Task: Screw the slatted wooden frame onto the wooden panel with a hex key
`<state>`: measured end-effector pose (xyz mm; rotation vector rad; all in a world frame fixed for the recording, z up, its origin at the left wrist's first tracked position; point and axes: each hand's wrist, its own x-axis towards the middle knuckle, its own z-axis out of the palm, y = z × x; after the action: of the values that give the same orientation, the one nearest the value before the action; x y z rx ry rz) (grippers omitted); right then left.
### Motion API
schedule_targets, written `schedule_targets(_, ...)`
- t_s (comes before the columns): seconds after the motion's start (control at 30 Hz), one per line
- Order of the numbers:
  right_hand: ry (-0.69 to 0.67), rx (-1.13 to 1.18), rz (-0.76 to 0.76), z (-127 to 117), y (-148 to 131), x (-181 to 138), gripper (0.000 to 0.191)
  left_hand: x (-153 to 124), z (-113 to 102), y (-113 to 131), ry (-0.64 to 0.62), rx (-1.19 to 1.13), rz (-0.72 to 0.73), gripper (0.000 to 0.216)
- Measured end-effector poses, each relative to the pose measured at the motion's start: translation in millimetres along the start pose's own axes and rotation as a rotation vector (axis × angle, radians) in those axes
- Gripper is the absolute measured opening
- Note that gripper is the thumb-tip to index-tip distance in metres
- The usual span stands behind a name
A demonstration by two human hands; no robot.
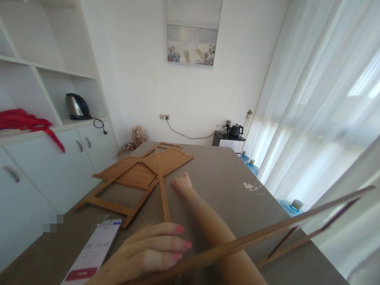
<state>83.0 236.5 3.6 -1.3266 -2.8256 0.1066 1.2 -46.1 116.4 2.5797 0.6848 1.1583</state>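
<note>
My left hand point(154, 247), nails painted pink, is closed over the near end of a long wooden frame point(246, 242). This frame stretches up to the right, tilted above the table; my thumb is hidden. Passing behind the frame, my right arm reaches forward. My right hand point(182, 184) is low over the table, thumb apart from the fingers, with nothing visible in it. Just left of it are tiny dark pieces point(164, 181), too small to name. Beside them lie a narrow wooden strip point(162, 186), a wooden panel point(169, 160) and an open wooden frame point(114, 206), overlapping.
A phone point(95, 247) showing a timer lies at the table's point(219, 174) near left. White cabinets point(59, 162) with an electric kettle point(77, 107) stand left. Large water bottles point(292, 206) and curtains point(308, 118) are beyond the right edge. A small black-topped stand point(228, 136) is behind.
</note>
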Motion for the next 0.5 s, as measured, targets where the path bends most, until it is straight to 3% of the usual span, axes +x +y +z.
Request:
schedule_targets(0.13, 0.078, 0.109, 0.107, -12.3, -6.3, -24.9, 0.036, 1.7, 0.0, 13.0, 0.004, -0.029, -0.086, 0.043)
schedule_targets(0.23, 0.112, 0.224, 0.168, -26.5, -11.2, -65.9, 0.038, 1.9, 1.1, 12.6, 0.008, -0.055, -0.058, 0.042)
schedule_targets(0.33, 0.084, 0.34, 0.148, -42.2, -10.6, -132.3, 0.043, 1.7, 1.9, 7.9, 0.013, -0.079, -0.017, 0.041)
schedule_targets(0.5, -0.066, 0.457, 0.0, -80.5, 15.0, -281.7, 0.033, 1.9, 2.5, 2.4, 0.022, -0.105, -0.024, 0.039)
